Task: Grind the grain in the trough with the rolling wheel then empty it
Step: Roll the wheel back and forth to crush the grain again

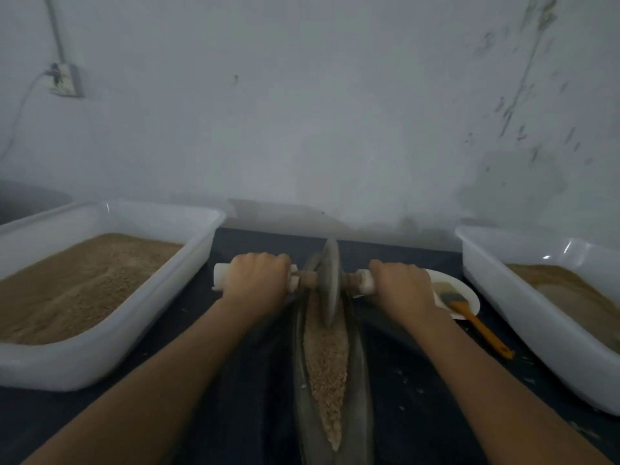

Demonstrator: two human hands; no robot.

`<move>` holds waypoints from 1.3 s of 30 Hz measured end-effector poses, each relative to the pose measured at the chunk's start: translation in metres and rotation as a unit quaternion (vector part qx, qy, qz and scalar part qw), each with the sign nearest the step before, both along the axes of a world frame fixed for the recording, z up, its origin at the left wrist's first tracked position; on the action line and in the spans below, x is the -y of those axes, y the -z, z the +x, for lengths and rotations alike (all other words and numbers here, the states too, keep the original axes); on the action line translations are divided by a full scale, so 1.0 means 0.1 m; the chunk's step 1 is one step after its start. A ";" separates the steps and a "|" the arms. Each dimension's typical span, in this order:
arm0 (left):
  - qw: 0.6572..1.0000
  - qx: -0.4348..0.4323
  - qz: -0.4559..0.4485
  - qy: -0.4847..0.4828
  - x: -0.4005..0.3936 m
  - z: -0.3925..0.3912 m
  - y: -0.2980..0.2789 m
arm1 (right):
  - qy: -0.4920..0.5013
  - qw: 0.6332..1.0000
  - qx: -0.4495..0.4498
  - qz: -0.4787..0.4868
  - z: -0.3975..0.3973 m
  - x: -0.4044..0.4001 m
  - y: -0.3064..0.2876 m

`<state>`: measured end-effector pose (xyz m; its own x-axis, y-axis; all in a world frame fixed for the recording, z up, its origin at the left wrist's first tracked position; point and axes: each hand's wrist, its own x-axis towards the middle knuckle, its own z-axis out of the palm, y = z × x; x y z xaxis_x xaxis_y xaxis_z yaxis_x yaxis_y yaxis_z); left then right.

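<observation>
Running away from the viewer on the dark table [235, 380], the narrow trough [360, 380] holds grain [327, 360] between two well-apart white tubs; left hand [260, 280] and right hand [401, 285] clench the rolling wheel [329, 280] handles at its far end

Hemmed in on both flanks: left tub [100, 357] of brown meal close beside the trough [360, 380], right tub [523, 317] standing a little farther off. Open dark surface [255, 391] between left tub and trough. On the right, passage narrowed by a white plate [466, 290] and an orange-handled brush [476, 322]. Wall [318, 129] just behind the wheel [328, 283].
</observation>
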<state>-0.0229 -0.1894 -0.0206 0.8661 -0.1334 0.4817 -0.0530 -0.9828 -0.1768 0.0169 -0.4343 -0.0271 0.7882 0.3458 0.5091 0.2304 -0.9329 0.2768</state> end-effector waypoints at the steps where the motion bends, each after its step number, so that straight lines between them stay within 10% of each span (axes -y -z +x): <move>1: 1.000 0.005 0.013 0.003 0.03 0.02 -0.01 | 0.006 1.000 -0.010 0.007 0.00 0.02 0.03; 14: 0.992 -0.020 0.012 0.126 -0.07 -1.46 -0.12 | -0.138 0.990 0.008 0.013 -1.50 0.35 -0.01; 29: 1.000 -0.021 -0.003 0.019 -0.08 0.04 0.00 | 0.007 1.000 0.000 0.021 -0.22 0.00 -0.01; 39: 0.993 -0.114 -0.021 0.028 -0.14 -1.54 -0.04 | -0.159 0.978 0.136 0.024 -1.68 0.20 -0.20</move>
